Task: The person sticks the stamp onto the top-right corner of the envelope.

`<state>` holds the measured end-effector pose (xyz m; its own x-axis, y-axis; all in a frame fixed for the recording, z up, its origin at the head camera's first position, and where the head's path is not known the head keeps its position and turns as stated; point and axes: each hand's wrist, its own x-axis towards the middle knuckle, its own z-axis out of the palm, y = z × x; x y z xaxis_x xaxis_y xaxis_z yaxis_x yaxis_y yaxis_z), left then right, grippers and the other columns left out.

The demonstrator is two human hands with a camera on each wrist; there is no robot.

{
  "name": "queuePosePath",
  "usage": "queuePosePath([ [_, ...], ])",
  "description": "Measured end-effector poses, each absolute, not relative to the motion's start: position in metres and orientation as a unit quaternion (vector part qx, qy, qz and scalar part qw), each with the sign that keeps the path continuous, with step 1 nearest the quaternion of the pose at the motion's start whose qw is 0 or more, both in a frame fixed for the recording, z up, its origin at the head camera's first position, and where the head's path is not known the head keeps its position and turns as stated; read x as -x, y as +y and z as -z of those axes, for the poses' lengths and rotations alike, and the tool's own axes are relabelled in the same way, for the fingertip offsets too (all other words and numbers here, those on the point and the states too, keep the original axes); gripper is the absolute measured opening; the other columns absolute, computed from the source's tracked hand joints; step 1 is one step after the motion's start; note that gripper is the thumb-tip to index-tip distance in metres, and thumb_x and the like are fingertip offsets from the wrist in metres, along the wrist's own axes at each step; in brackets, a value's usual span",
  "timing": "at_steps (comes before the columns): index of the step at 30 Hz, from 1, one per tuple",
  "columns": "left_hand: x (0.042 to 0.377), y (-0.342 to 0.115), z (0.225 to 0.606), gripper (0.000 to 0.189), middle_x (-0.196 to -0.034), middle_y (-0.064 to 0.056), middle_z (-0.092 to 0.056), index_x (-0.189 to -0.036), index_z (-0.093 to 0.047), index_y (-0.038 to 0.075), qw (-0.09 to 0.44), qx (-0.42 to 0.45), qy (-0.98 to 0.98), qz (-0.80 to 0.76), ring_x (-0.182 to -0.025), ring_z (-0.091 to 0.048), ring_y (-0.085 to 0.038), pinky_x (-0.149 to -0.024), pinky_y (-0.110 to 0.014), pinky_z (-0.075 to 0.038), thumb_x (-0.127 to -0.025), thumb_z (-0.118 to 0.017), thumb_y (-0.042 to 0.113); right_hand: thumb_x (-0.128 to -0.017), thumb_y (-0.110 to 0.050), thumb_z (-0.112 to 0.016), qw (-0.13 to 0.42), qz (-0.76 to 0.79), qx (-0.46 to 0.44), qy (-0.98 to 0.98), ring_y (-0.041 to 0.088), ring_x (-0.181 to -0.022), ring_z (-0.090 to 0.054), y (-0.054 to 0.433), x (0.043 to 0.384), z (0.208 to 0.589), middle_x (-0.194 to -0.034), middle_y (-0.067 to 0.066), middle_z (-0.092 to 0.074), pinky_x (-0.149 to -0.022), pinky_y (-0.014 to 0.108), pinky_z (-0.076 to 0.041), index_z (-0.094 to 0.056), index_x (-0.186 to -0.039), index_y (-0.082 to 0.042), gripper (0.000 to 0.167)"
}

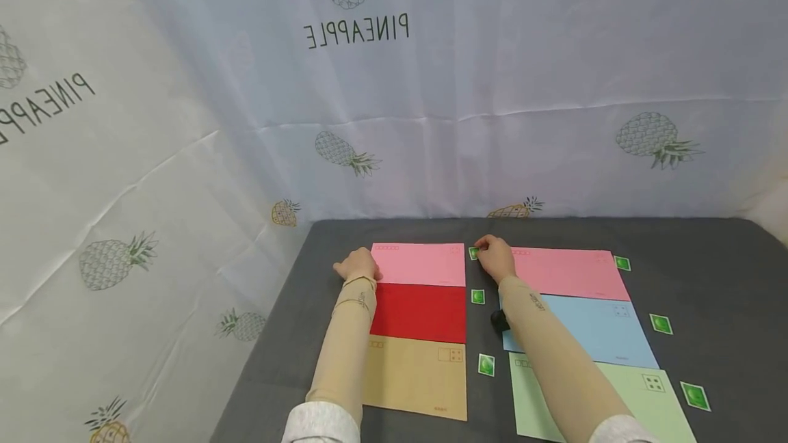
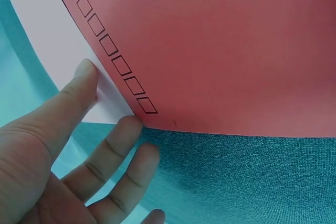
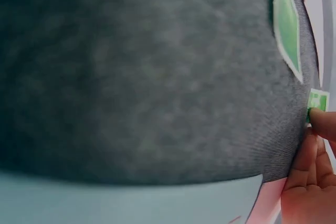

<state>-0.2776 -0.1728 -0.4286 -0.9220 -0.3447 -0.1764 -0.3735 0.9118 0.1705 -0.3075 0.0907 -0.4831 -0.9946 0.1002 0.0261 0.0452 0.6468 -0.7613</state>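
Note:
At the left edge of the upper-left pink envelope (image 1: pixel 418 265), my left hand (image 1: pixel 360 264) rests near the corner. In the left wrist view, its thumb (image 2: pixel 84 72) lies over a white strip beside the row of printed boxes, with a fingertip right at the envelope's corner. My right hand (image 1: pixel 496 260) pinches a small green stamp (image 1: pixel 473 253) between thumb and fingers, in the gap between the two pink envelopes. The right wrist view shows the thumb on that stamp (image 3: pixel 318 99). The right pink envelope (image 1: pixel 566 271) lies partly under this hand.
Below on the left lie a red envelope (image 1: pixel 420 313) and a tan envelope (image 1: pixel 418 378). On the right are a blue envelope (image 1: pixel 591 327) and a light green envelope (image 1: pixel 640 395). Several green stamps (image 1: pixel 477 297) line the grey table (image 1: pixel 720 279). A black object (image 1: pixel 499 320) sits by the right forearm.

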Motion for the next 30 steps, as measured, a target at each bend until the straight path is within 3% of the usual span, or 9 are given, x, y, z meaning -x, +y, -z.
queuePosePath([
  [4,0.279,-0.175,0.43,0.02,-0.092,-0.01,-0.068,-0.091,-0.072,0.011,0.078,0.187,0.973,-0.111,-0.085,-0.06,-0.026,-0.093,-0.048,-0.038,-0.074,-0.076,0.021,-0.087,-0.007,-0.053,0.038,-0.434,0.037,-0.899,0.03,-0.088,-0.056,0.092,0.31,0.484,-0.101,0.019,-0.063,-0.08,0.041,-0.044,-0.064,-0.102,0.0,0.02],
  [14,0.281,-0.178,0.427,0.016,-0.09,-0.007,-0.069,-0.089,-0.073,0.014,0.079,0.187,0.971,-0.124,-0.086,-0.06,-0.026,-0.094,-0.05,-0.038,-0.074,-0.077,0.019,-0.093,-0.015,-0.051,-0.015,-0.518,0.062,-0.853,0.03,-0.102,-0.052,0.097,0.317,0.479,-0.117,0.019,-0.058,-0.094,0.042,-0.044,-0.061,-0.116,-0.003,0.027],
  [22,0.279,-0.183,0.425,0.024,-0.103,-0.009,-0.069,-0.097,-0.072,0.014,0.079,0.192,0.971,-0.121,-0.097,-0.061,-0.03,-0.1,-0.059,-0.032,-0.075,-0.076,0.024,-0.092,-0.016,-0.055,-0.034,-0.554,0.026,-0.832,0.028,-0.098,-0.055,0.085,0.324,0.475,-0.117,0.018,-0.059,-0.088,0.037,-0.045,-0.061,-0.116,-0.003,0.028],
  [30,0.28,-0.183,0.432,0.02,-0.098,-0.007,-0.069,-0.092,-0.074,0.017,0.091,0.197,0.966,-0.142,-0.093,-0.061,-0.028,-0.099,-0.056,-0.032,-0.073,-0.077,0.021,-0.089,-0.014,-0.058,-0.05,-0.542,-0.008,-0.839,0.029,-0.096,-0.057,0.074,0.324,0.472,-0.114,0.021,-0.06,-0.083,0.036,-0.047,-0.057,-0.119,-0.001,0.032],
])
